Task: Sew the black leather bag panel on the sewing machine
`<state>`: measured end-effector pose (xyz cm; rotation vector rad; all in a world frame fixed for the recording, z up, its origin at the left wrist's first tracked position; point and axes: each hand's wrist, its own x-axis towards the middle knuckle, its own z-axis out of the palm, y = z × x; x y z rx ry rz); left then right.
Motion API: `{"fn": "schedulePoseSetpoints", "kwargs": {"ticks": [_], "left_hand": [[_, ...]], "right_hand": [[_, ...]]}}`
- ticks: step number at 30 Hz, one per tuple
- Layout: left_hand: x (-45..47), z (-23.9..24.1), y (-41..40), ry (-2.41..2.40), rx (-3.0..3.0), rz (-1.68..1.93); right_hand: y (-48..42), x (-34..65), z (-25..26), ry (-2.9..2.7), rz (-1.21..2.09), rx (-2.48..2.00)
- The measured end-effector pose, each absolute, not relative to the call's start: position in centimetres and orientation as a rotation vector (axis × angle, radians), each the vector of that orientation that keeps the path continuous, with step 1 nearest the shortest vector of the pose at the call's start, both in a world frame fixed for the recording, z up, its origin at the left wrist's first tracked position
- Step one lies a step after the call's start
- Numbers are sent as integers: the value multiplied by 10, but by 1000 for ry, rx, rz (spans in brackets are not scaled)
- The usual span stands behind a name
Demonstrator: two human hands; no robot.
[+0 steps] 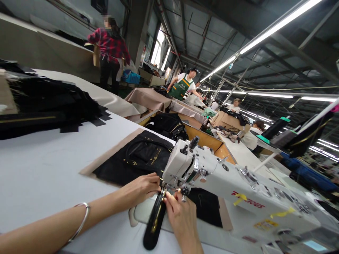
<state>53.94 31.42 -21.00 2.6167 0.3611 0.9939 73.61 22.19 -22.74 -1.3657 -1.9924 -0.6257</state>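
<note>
A white sewing machine (212, 176) stands on the white table (47, 165). A black strap with a gold zipper (155, 222) lies under its needle and runs toward me. My left hand (141, 187), with a silver bracelet on the wrist, rests at the strap's far end beside the presser foot, fingers curled on the material. My right hand (180, 215) pinches the strap's right edge just below the needle. A black bag with gold fittings (143, 155) lies beyond my left hand.
A pile of black cut pieces (45, 102) sits at the far left of the table. More black bags (166, 125) lie in a wooden bin beyond. Several other people work at tables further back, one in a green apron (182, 86), one in a red plaid shirt (109, 46).
</note>
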Motion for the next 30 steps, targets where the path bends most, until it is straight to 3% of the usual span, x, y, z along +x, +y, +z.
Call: {"fn": "schedulePoseSetpoints", "kwargs": {"ticks": [23,30], "left_hand": [[535,-200,316,359,2852,980],[521,-179,305,677,3196,478]], "right_hand": [[220,740,-222,-1952,-611,-1384],[193,739,-217,-1889,-296,-1462]]}}
